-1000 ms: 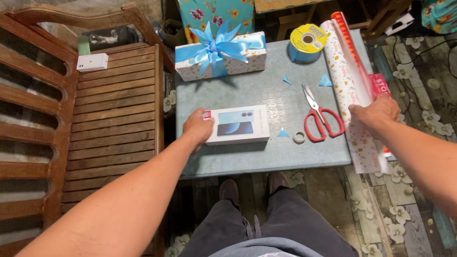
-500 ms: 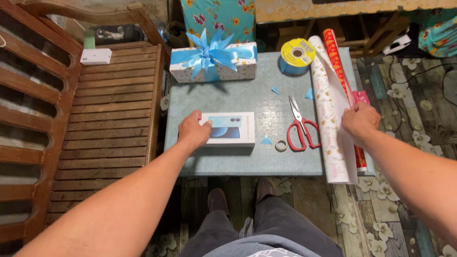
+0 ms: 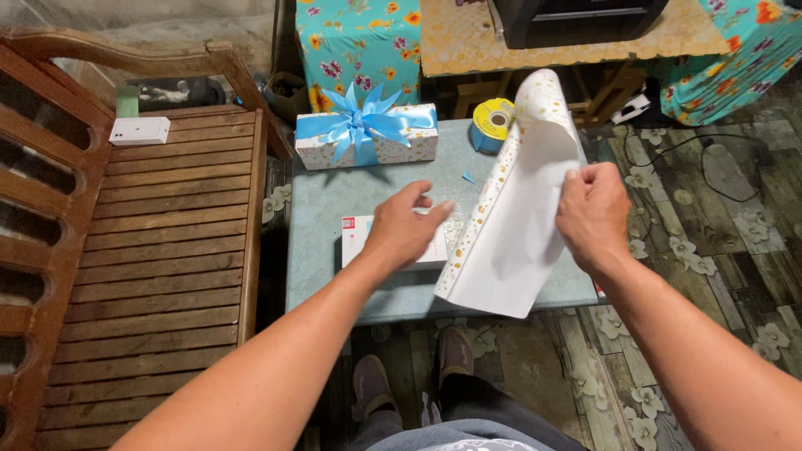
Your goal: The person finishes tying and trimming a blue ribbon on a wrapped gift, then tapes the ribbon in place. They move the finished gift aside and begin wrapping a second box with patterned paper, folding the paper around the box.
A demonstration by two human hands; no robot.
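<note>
Above the table (image 3: 326, 276), right hand (image 3: 591, 215) fingers pinch wrapping paper (image 3: 510, 234); left hand (image 3: 403, 230) spread wide.

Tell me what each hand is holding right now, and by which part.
The right hand grips the wrapping paper sheet by its right edge. The left hand holds nothing, fingers spread above the white box.

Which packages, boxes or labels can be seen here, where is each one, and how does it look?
Gift box: table's far edge, rectangular, white dotted paper, light blue bow.
Flat box: table middle, under the left hand, white with a red corner.
Small box: wooden bench, white, rectangular.
Ribbon spool: far table, round yellow label.
</note>
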